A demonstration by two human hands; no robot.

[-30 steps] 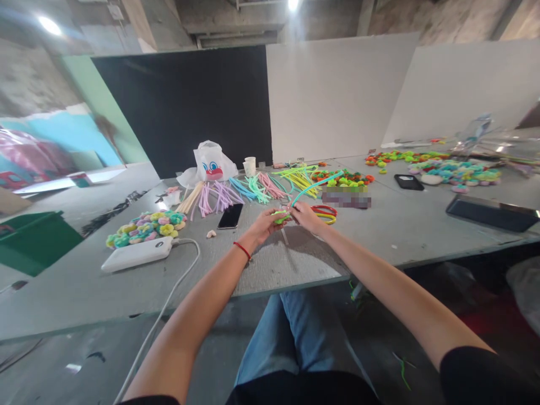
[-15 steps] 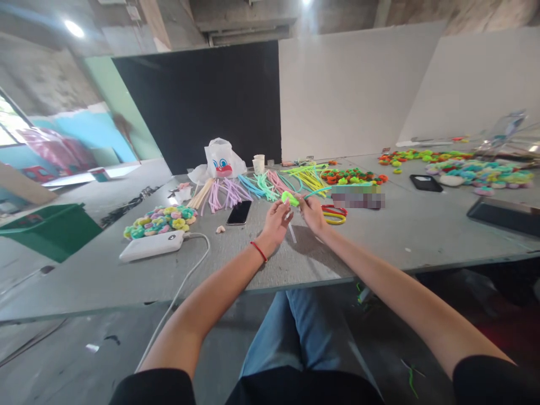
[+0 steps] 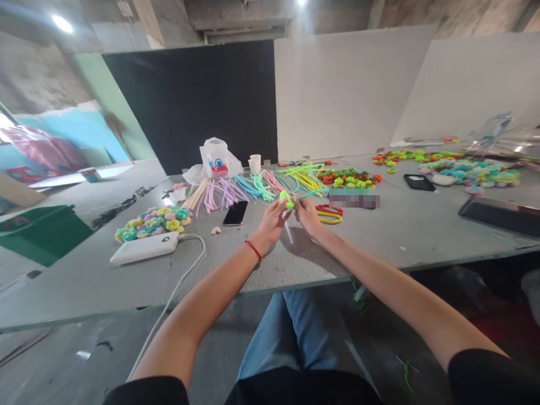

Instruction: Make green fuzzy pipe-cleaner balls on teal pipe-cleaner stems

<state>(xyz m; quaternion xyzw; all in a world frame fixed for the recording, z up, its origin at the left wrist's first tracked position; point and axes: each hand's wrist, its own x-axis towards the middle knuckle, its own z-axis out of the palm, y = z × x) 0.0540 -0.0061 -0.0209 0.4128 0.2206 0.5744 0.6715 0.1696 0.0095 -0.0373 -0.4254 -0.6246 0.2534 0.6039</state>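
L hand (image 3: pixel 272 224): fingers (image 3: pixel 279 210) pinched narrow on green pipe-cleaner puff (image 3: pixel 286 198), held just above desk (image 3: pixel 211 270). R hand (image 3: pixel 307 217): fingers (image 3: pixel 298 206) closed on teal pipe cleaner (image 3: pixel 314 193), right beside puff. Pale stick (image 3: pixel 288 232) below hands. Red cord (image 3: pixel 253 250) on L wrist. Phone (image 3: pixel 235 213) nearby.

We are in a makeshift craft workshop inside an unfinished building. A bare concrete ceiling (image 3: pixel 240 17) runs overhead, and a black partition board (image 3: pixel 189 101) and white partition boards (image 3: pixel 346 90) stand behind a long grey worktable (image 3: pixel 71 292). Across the worktable lie sorted bundles of pipe cleaners (image 3: pixel 261 188) and heaps of fluffy pipe-cleaner flowers (image 3: pixel 154 221), all laid out for handwork.
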